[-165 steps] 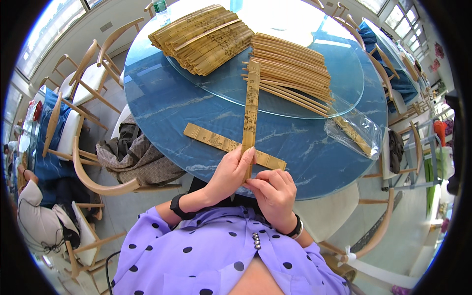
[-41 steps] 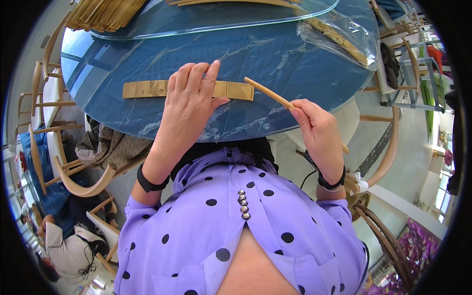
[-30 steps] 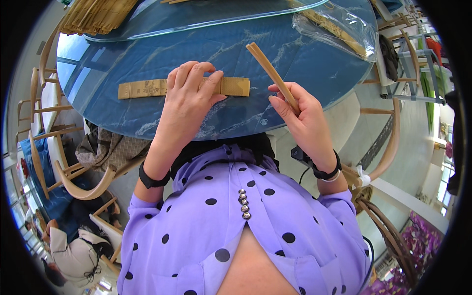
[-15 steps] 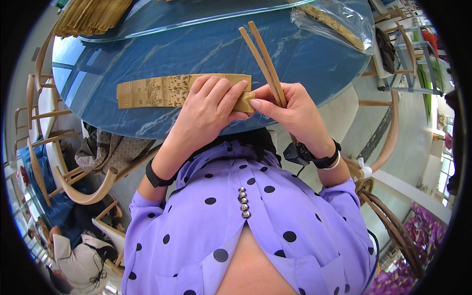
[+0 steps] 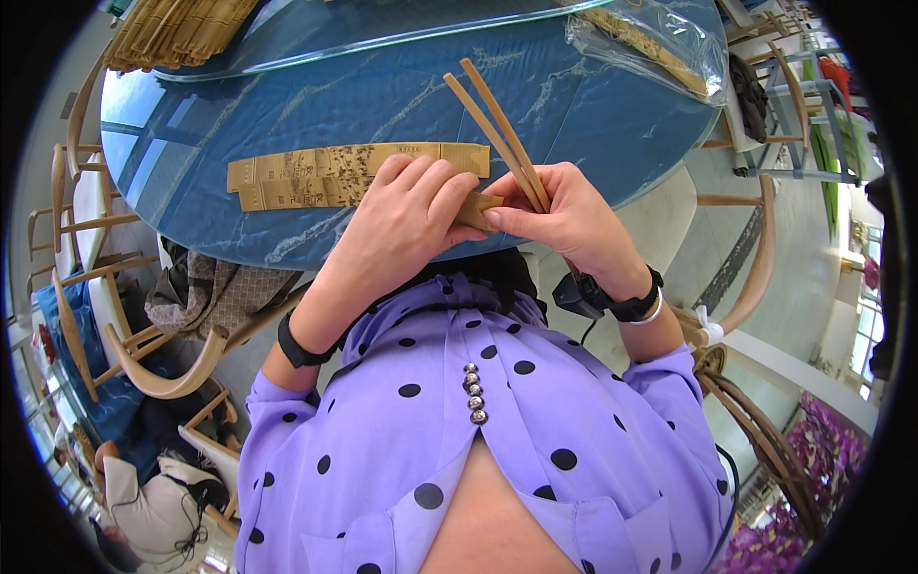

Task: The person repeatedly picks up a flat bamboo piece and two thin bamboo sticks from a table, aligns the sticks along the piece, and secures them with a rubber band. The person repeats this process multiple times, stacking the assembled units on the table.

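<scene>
My left hand (image 5: 411,203) lies over a gold-brown paper chopstick sleeve (image 5: 296,194), its fingers closed on the sleeve's right part. Dark printed marks run along this sleeve. A second, similar sleeve (image 5: 464,156) lies on the blue table beneath and just beyond it, partly covered. In my right hand (image 5: 574,218) is a pair of wooden chopsticks (image 5: 497,124), slanting up to the left with their upper ends slightly apart. The right thumb and fingers also pinch the sleeve's right end. The chopsticks' lower ends are mostly hidden by the right hand.
Across the blue marbled table (image 5: 593,124) runs the edge of a glass turntable (image 5: 382,50). A stack of gold-brown sleeves (image 5: 182,33) sits far left, a clear plastic bag (image 5: 660,53) far right. Wooden chairs (image 5: 751,258) stand around. A seated person (image 5: 143,507) is at lower left.
The sleeve in my hands has shifted nearer and to the right, so the one beneath shows more. The chopsticks' upper ends have moved left and slightly nearer with my right hand.
</scene>
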Demonstrator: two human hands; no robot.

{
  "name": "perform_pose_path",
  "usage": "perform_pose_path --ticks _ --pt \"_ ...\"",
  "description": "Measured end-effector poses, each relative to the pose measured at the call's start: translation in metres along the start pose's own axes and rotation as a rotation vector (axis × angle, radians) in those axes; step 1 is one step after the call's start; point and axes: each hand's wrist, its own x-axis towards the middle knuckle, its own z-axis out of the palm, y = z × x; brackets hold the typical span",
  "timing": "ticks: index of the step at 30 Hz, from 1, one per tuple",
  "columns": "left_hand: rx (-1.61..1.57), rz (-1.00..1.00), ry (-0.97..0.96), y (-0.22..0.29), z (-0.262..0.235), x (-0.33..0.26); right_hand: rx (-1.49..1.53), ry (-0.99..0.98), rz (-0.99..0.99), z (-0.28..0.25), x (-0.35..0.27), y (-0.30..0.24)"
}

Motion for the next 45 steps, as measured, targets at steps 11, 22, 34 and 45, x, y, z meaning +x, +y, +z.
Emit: perform_pose_path --ticks 11,22,34,45 --pt "0.154 0.047 -0.062 0.005 0.004 0.000 -0.081 -0.007 0.006 0.000 0.004 0.004" --pt "0.138 0.067 -0.048 0.006 0.001 0.003 -0.164 -0.034 -0.017 -0.004 0.006 0.004" --pt "0.097 0.061 0.011 0.001 0.001 0.003 -0.546 0.058 -0.053 0.000 -0.005 -0.019" --pt "0.082 -0.010 0.052 -0.009 -0.019 0.002 -1.177 0.488 -0.528 -0.019 -0.055 -0.022"
